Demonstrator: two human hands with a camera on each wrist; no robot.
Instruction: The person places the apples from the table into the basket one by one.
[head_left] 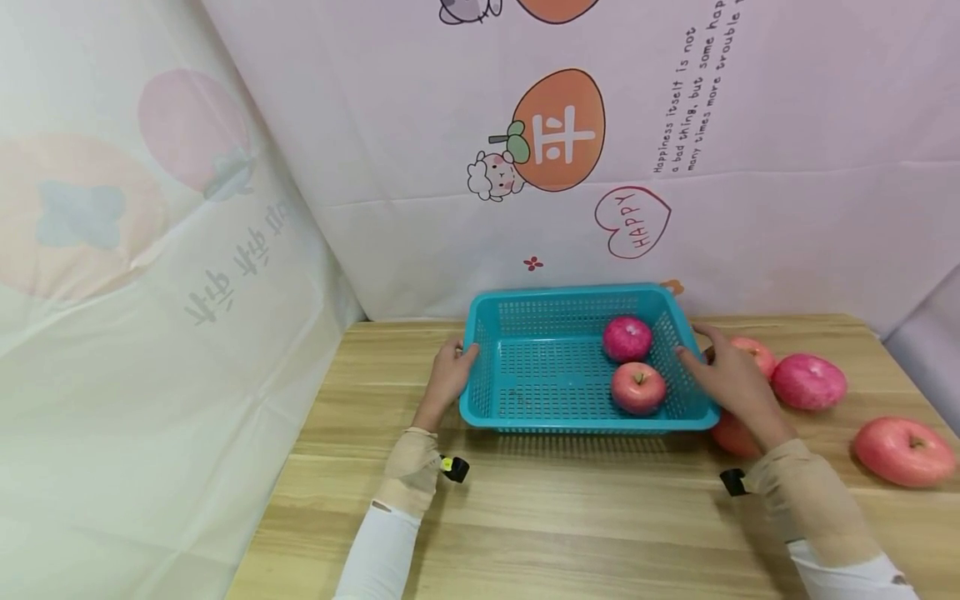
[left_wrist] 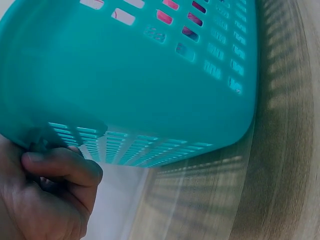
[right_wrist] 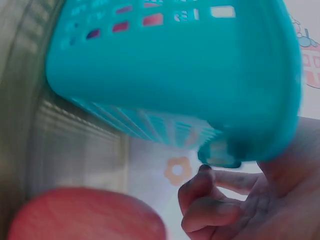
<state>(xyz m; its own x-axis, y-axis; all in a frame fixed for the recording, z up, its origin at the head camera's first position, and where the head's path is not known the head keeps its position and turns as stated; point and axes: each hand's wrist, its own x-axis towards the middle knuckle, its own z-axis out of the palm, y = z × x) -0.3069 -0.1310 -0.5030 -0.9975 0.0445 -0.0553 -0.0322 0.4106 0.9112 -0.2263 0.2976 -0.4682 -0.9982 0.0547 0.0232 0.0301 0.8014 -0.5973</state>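
A turquoise plastic basket with slotted walls is at the back of the wooden table, low over the tabletop. Inside its right half are a magenta round fruit and, nearer me, a red apple. My left hand grips the rim at the left end; in the left wrist view its fingers curl beneath the rim. At the opposite end my right hand holds the rim, thumb over the top, with curled fingers below in the right wrist view. Whether the basket touches the table I cannot tell.
Right of the basket lie another magenta fruit and several red apples, one near the right edge. Another apple is partly hidden under my right wrist. A printed cloth hangs behind the wooden table.
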